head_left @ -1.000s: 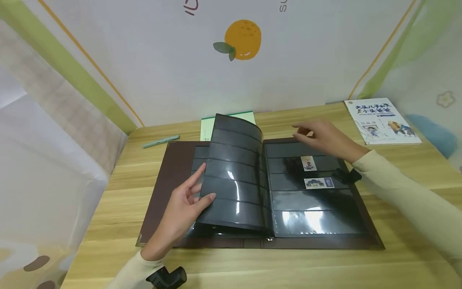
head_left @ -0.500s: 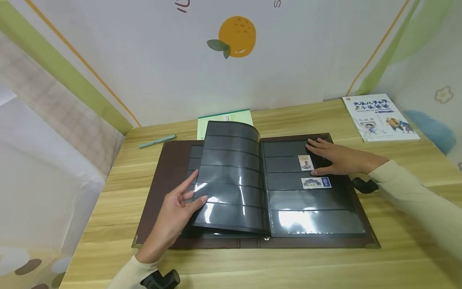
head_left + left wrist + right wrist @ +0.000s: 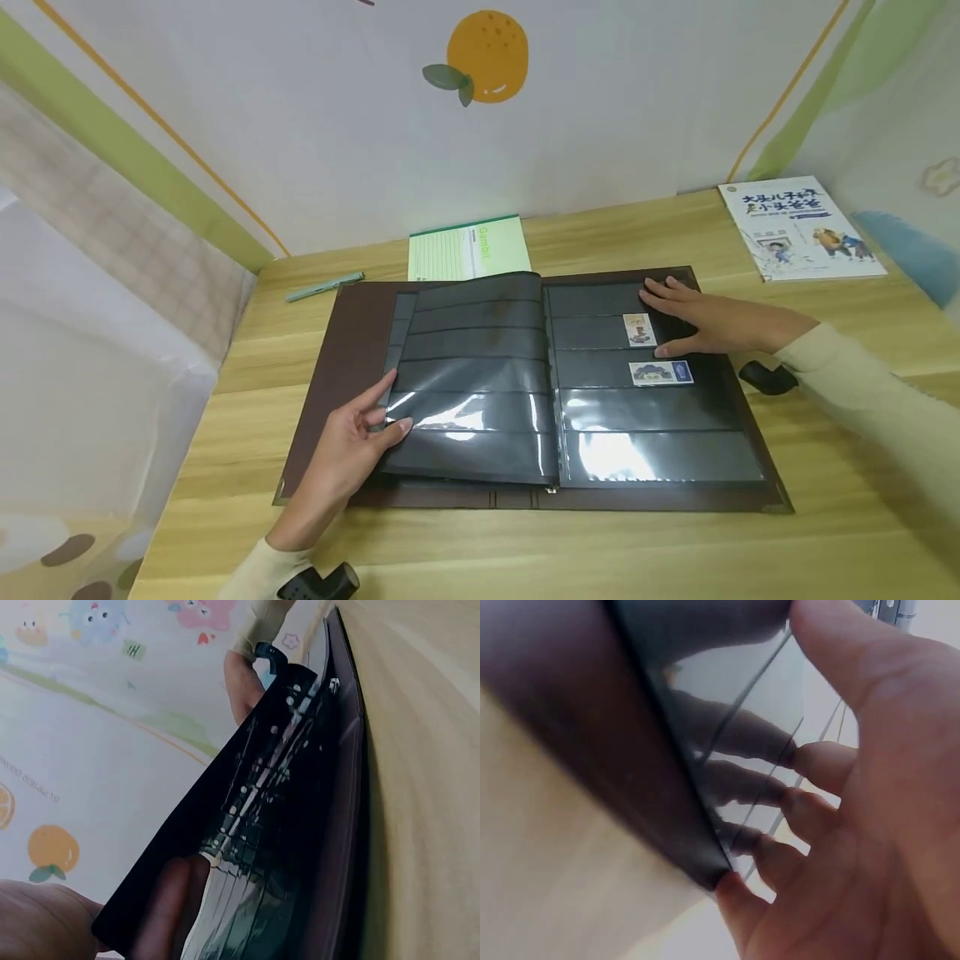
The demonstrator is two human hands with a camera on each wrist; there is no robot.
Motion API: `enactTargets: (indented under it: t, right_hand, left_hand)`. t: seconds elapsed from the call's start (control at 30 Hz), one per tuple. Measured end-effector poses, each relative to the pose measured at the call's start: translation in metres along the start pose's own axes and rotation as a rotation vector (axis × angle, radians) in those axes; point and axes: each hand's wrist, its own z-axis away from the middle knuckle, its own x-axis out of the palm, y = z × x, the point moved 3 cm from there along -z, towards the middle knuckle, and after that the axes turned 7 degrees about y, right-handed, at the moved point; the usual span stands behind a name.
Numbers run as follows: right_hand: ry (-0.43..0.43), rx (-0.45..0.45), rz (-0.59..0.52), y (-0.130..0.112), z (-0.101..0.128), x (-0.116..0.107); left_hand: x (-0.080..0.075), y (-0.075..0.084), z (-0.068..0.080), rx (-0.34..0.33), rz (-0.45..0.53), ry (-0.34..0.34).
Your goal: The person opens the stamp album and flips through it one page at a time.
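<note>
A stamp album (image 3: 510, 498) with a dark brown cover lies open on the table. My left hand (image 3: 348, 442) pinches the outer edge of a black album page (image 3: 472, 367), thumb on top and fingers beneath. In the left wrist view this page (image 3: 187, 817) stands raised off the leaves under it. On the right-hand page (image 3: 660, 412) my right hand (image 3: 712, 321) rests with its fingers spread, near the upper right. Two stamps sit in that page's strips: a small upright stamp (image 3: 639, 330) and, below it, a wider blue-and-white stamp (image 3: 661, 372).
Behind the album lies a green lined notepad (image 3: 468, 246), partly covered by it. A teal pen (image 3: 325, 287) is at the back left. A white picture book (image 3: 802, 229) lies at the back right. White printed cloth (image 3: 337, 125) rises behind the table (image 3: 600, 554).
The page in my left hand has swung left and down, lying flatter. My right hand came down from above the album onto the right-hand page, then stayed there.
</note>
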Motion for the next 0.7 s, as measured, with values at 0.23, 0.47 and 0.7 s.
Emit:
enactTargets:
  t: [0.23, 0.47, 0.7]
  right_hand:
    - [-0.007, 0.007, -0.024, -0.002, -0.005, -0.003]
    - [0.011, 0.002, -0.01, 0.0, -0.002, -0.008]
    - [-0.017, 0.023, -0.033, 0.002, 0.002, -0.003]
  left_hand:
    - [-0.023, -0.006, -0.005, -0.046, -0.106, 0.031]
    - [-0.028, -0.015, 0.0, -0.063, -0.212, -0.015]
    - [-0.022, -0.008, -0.002, 0.085, -0.528, 0.014]
